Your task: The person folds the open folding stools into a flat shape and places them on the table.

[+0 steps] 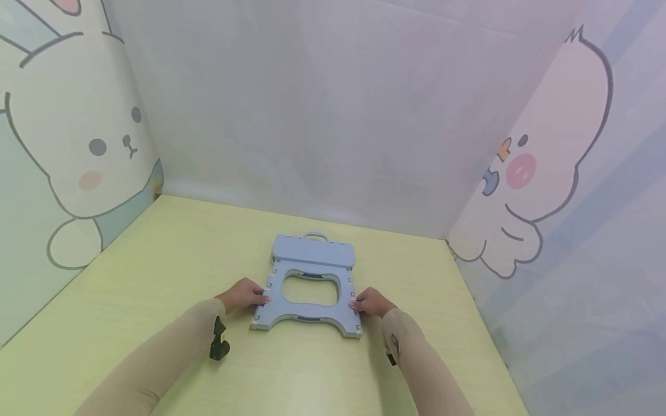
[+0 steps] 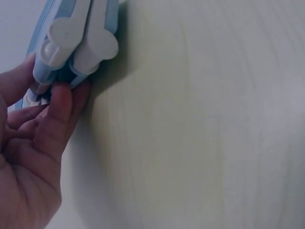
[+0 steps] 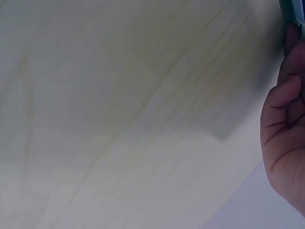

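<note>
A light blue folding step stool (image 1: 312,252), folded flat, lies over the middle of the yellow table with its small carry handle (image 1: 315,235) pointing away. My left hand (image 1: 243,293) grips its left side edge, thumb on top and fingers underneath. On the opposite side my right hand (image 1: 372,302) pinches the right edge the same way. In the left wrist view, the folded white and blue legs (image 2: 78,40) sit between thumb and fingers. Only a corner of the stool (image 3: 295,12) shows in the right wrist view, above the curled fingers.
The pale yellow table (image 1: 208,237) runs back to a white curtain (image 1: 302,115). Side walls carry a rabbit drawing (image 1: 78,133) at left and a white chick drawing (image 1: 557,133) at right. Dark wrist straps (image 1: 219,341) hang below the sleeves.
</note>
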`<action>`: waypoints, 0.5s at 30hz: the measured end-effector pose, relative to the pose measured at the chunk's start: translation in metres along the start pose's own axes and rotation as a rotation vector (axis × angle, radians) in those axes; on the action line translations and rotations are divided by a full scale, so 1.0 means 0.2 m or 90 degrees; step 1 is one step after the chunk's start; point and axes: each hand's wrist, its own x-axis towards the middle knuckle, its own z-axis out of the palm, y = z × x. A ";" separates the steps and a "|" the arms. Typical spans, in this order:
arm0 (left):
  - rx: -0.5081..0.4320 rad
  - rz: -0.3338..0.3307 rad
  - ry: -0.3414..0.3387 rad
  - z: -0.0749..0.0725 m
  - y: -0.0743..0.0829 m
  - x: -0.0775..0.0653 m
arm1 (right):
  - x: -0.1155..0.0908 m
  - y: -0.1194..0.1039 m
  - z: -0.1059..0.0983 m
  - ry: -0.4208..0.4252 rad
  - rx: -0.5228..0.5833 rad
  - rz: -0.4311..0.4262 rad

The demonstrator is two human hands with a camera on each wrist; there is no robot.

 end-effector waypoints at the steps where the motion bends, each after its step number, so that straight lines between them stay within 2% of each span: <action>1: -0.001 0.000 -0.001 0.00 0.00 0.00 | 0.00 0.00 0.00 0.001 -0.002 -0.002; 6: 0.010 -0.001 -0.007 -0.01 0.01 0.00 | 0.00 0.00 0.00 -0.003 -0.001 -0.013; 11: -0.013 -0.014 -0.022 -0.02 0.01 0.01 | 0.00 0.01 -0.01 -0.010 -0.007 -0.017; 15: -0.017 0.010 -0.044 -0.03 0.00 0.00 | 0.00 -0.01 -0.01 -0.014 -0.019 -0.012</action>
